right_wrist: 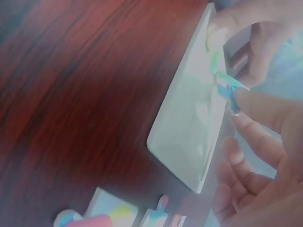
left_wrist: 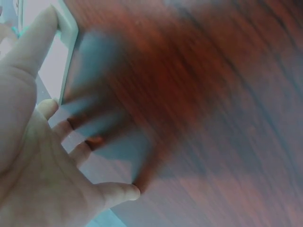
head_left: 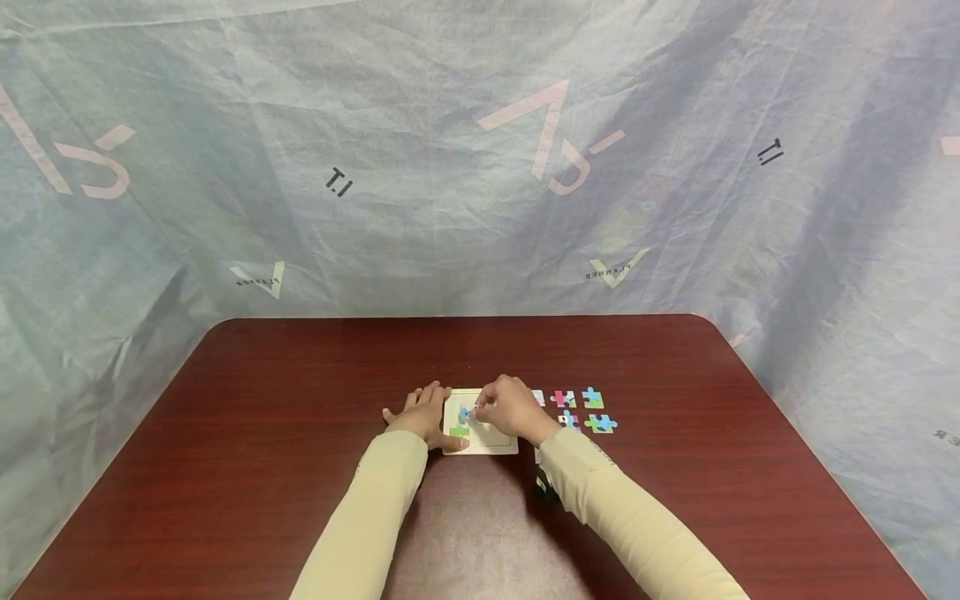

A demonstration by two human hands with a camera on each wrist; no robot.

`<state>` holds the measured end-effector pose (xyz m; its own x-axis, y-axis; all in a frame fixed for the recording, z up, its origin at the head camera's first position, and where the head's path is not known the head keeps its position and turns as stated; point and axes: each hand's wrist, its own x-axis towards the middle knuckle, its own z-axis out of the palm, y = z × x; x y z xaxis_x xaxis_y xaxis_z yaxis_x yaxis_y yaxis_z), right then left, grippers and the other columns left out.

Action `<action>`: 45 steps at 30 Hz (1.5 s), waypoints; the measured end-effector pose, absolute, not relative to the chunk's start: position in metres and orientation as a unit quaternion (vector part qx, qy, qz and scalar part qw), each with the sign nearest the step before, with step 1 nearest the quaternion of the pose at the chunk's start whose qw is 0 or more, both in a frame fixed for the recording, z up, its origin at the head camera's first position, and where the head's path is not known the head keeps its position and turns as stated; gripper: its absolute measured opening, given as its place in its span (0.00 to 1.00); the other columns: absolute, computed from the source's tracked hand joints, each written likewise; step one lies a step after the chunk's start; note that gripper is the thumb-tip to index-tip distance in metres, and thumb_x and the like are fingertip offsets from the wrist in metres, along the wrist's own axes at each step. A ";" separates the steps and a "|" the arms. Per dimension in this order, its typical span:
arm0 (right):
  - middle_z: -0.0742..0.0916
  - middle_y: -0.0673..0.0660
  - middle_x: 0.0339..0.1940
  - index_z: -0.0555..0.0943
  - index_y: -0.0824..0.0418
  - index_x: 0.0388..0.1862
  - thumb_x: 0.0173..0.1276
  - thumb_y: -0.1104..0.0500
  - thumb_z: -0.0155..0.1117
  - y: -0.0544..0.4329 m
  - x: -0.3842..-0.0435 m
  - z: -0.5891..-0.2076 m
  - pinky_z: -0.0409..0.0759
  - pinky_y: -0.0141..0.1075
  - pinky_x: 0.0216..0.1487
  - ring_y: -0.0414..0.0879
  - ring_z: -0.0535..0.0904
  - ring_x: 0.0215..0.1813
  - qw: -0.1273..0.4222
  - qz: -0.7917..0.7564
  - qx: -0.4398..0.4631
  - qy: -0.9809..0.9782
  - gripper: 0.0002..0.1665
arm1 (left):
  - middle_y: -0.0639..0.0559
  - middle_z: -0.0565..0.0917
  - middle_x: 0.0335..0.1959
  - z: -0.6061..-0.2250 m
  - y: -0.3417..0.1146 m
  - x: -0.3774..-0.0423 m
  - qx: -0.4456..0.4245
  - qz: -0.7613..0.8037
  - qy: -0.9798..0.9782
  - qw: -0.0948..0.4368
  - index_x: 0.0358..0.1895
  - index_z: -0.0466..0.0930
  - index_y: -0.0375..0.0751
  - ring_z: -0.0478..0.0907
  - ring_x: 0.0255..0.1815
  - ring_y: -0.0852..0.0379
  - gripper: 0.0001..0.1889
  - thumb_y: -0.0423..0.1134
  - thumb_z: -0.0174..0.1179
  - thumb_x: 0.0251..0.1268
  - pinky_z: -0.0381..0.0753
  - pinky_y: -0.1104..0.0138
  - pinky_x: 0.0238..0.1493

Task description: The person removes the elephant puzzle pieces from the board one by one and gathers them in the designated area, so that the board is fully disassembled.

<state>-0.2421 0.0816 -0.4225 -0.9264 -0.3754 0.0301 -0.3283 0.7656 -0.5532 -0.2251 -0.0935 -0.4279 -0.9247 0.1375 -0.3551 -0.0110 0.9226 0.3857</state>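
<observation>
A pale puzzle board [head_left: 495,447] with a raised rim lies on the table. My left hand [head_left: 423,417] rests along its left side, fingers spread and the thumb over the near left corner; the thumb [left_wrist: 35,42] crosses the board in the left wrist view. Over the middle of the board, my right hand [head_left: 513,407] pinches a small blue jigsaw piece [right_wrist: 226,91] between thumb and fingertips. A green jigsaw piece [head_left: 458,432] lies inside the board near the left thumb. Part of the board is hidden by the right hand.
Right of the board lie several loose jigsaw pieces, among them a red and white piece [head_left: 562,399], a blue and green piece [head_left: 592,399] and another blue-green piece [head_left: 601,423]. A dark patterned thing [head_left: 543,486] shows partly beneath the right forearm. A grey printed cloth [head_left: 435,167] hangs behind the table.
</observation>
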 end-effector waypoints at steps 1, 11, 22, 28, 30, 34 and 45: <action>0.82 0.52 0.31 0.87 0.58 0.30 0.64 0.59 0.75 0.082 -0.243 -0.423 0.74 0.46 0.45 0.50 0.76 0.42 0.042 -0.277 -0.186 0.942 0.05 | 0.45 0.51 0.83 -0.428 -0.093 -0.225 0.033 0.193 0.962 0.191 0.80 0.55 0.46 0.47 0.82 0.41 0.49 0.55 0.73 0.60 0.45 0.27 0.70; 0.83 0.56 0.41 0.88 0.55 0.43 0.58 0.53 0.81 0.084 -0.240 -0.426 0.73 0.50 0.50 0.56 0.77 0.50 0.024 -0.182 -0.200 0.962 0.15 | 0.45 0.51 0.82 -0.425 -0.094 -0.223 0.034 0.199 0.962 0.186 0.80 0.57 0.46 0.48 0.82 0.40 0.49 0.54 0.74 0.59 0.44 0.27 0.70; 0.83 0.55 0.40 0.90 0.52 0.42 0.58 0.53 0.81 0.086 -0.243 -0.427 0.74 0.50 0.50 0.57 0.77 0.52 0.022 -0.150 -0.207 0.967 0.13 | 0.44 0.52 0.82 -0.423 -0.094 -0.222 0.031 0.197 0.962 0.184 0.79 0.57 0.45 0.48 0.81 0.40 0.49 0.54 0.74 0.60 0.46 0.27 0.70; 0.85 0.55 0.41 0.91 0.52 0.40 0.57 0.54 0.82 0.087 -0.240 -0.426 0.73 0.49 0.48 0.57 0.78 0.52 0.018 -0.158 -0.205 0.966 0.12 | 0.44 0.51 0.83 -0.421 -0.094 -0.222 0.032 0.195 0.962 0.188 0.80 0.56 0.45 0.48 0.82 0.40 0.49 0.54 0.73 0.61 0.45 0.27 0.70; 0.85 0.55 0.41 0.91 0.52 0.39 0.58 0.54 0.82 0.087 -0.239 -0.426 0.73 0.48 0.47 0.56 0.78 0.52 0.016 -0.162 -0.207 0.965 0.11 | 0.44 0.51 0.83 -0.421 -0.094 -0.221 0.033 0.193 0.962 0.189 0.80 0.56 0.46 0.47 0.82 0.40 0.49 0.54 0.73 0.61 0.45 0.27 0.70; 0.85 0.55 0.43 0.91 0.53 0.41 0.59 0.55 0.81 0.089 -0.237 -0.425 0.72 0.48 0.49 0.55 0.77 0.52 0.014 -0.177 -0.211 0.961 0.11 | 0.45 0.50 0.83 -0.418 -0.094 -0.218 0.034 0.198 0.961 0.189 0.80 0.56 0.46 0.47 0.82 0.40 0.48 0.54 0.72 0.62 0.44 0.28 0.70; 0.84 0.55 0.47 0.91 0.54 0.44 0.61 0.56 0.79 0.104 -0.234 -0.424 0.69 0.48 0.50 0.55 0.76 0.55 0.004 -0.208 -0.223 0.952 0.12 | 0.46 0.49 0.83 -0.422 -0.094 -0.221 0.032 0.199 0.961 0.192 0.81 0.55 0.47 0.45 0.82 0.41 0.49 0.55 0.72 0.62 0.42 0.28 0.71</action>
